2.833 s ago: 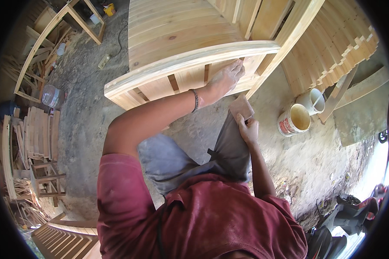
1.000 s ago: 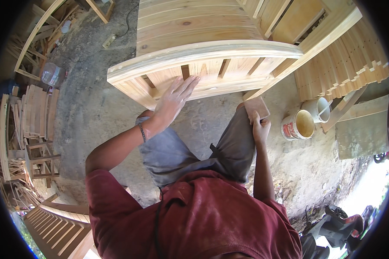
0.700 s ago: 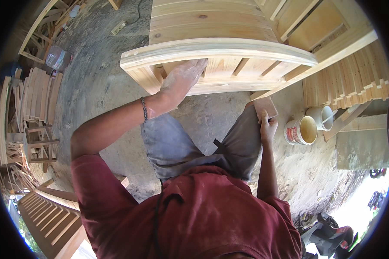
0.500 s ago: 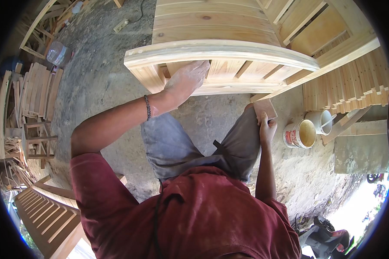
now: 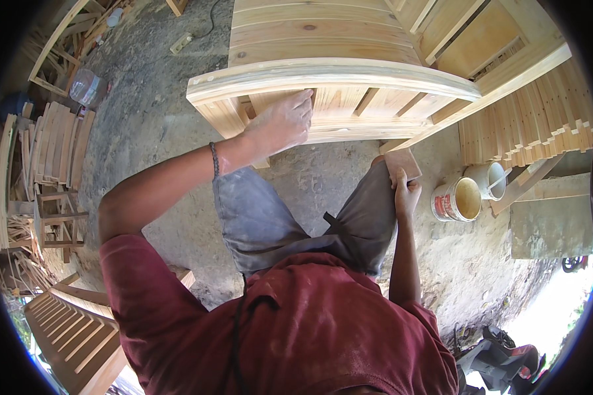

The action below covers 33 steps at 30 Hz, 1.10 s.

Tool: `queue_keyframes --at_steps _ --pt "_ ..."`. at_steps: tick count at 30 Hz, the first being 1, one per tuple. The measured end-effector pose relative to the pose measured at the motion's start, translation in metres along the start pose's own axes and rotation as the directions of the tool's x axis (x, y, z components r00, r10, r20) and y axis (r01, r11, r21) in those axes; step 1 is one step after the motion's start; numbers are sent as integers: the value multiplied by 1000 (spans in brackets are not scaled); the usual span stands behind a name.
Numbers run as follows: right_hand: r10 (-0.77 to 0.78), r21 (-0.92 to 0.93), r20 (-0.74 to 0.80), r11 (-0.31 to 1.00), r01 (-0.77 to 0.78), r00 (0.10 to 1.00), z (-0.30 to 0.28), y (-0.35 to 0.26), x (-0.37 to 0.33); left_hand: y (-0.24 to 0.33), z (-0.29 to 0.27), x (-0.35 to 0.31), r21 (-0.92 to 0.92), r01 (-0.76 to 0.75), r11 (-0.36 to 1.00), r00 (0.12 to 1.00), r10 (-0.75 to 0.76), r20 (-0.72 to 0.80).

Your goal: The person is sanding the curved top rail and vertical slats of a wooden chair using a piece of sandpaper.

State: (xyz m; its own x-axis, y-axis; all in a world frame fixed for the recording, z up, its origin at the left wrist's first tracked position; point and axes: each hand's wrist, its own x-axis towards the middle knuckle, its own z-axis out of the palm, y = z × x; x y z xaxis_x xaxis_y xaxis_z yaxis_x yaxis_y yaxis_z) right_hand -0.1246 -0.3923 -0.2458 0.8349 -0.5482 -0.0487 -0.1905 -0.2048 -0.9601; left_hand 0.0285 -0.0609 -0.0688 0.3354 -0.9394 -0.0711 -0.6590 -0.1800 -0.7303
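A pale wooden bench (image 5: 336, 76) with a curved top rail and upright slats stands before me. My left hand (image 5: 280, 124), dusty with white powder, is closed against the slats beneath that rail. Its fingers are curled at a gap between slats, and whatever they may hold is hidden. By my right knee, my right hand (image 5: 407, 191) grips a flat brown square of sandpaper (image 5: 402, 163), thumb on top. The sandpaper lies just below the bench's lower corner.
Two buckets (image 5: 456, 199) stand on the concrete floor to the right. Stacked wooden pieces (image 5: 527, 118) lie beyond them. At left are piled boards (image 5: 59, 141), a clear plastic jug (image 5: 85, 87) and another slatted wooden piece (image 5: 72, 332). A power outlet block (image 5: 181, 43) sits on the floor.
My left hand has shifted slightly left and down along the slats, its elbow swinging outward to the left. My right hand stays by the knee with the sandpaper.
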Motion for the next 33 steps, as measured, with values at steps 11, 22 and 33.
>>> queue_keyframes --at_steps 11,22,33 --pt "-38 -52 -33 998 36 999 1 6 1 31 -7 7 -36 -31 999 966 39 256" --pt "-479 -77 -2 875 477 878 42 -61 -31 -104 -34 -30 -784 405 471 590 -789 -169" --pt "-732 10 121 677 736 671 177 -162 -38 -108 -9 -16 -707 693 137 634 -583 508"
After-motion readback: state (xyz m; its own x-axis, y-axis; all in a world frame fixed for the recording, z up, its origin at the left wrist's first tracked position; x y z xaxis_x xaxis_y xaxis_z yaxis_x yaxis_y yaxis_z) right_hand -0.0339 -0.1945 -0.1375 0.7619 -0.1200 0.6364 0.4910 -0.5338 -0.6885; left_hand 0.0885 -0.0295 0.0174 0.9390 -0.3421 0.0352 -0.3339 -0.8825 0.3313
